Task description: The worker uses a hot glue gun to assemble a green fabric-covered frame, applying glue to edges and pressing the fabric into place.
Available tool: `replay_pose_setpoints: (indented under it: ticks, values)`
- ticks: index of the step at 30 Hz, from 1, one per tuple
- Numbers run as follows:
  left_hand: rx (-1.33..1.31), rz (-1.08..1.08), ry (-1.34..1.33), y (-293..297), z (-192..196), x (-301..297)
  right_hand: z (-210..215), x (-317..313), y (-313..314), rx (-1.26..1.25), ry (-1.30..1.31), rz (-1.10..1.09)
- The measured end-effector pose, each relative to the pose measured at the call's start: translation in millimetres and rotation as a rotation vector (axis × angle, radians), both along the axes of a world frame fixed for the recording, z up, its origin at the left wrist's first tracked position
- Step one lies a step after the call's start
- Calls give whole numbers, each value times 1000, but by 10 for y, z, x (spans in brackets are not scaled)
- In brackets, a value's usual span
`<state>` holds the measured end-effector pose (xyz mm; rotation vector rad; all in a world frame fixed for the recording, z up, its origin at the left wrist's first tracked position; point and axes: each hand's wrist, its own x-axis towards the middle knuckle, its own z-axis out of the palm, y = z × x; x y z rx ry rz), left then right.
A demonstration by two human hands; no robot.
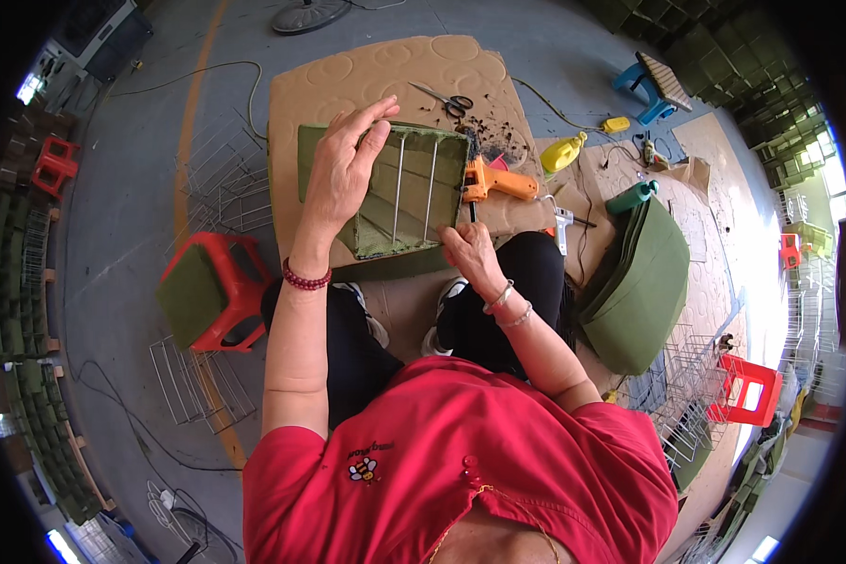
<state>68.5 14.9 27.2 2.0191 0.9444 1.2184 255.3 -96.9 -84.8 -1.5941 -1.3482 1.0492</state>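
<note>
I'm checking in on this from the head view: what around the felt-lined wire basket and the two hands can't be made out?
- Head view: the part of the green felt-lined wire basket under the left hand is covered.
- The basket's underside faces away.
- Right hand fingertips at the near edge: the hand's back hides them.
- The orange glue gun nozzle is behind the basket's corner.
- The dark debris on the cardboard sheet is too small to identify.

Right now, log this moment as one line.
left hand: flat on felt-lined wire basket | right hand: grips its near edge | glue gun: lying beside it
</note>
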Motion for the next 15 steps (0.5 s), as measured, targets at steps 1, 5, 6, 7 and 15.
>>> replay_pose_setpoints:
  ticks: [1, 5, 6, 7, 15]
  values:
    - [6, 6, -5, -47, -9, -9, -13, -24, -29, -8, 5, -1]
    - [59, 26, 11, -137, -45, -55, 138, -43, -131, -64, -68, -25]
    - [42, 56, 20, -152, -35, -57, 171, -33, -167, 107, -290, -80]
    - [27, 88, 27, -165, -26, -64, 225, -21, -203, 282, -512, -132]
    - [-11, 176, -31, -79, -2, -60, 411, -396, -169, 1019, -489, 278]
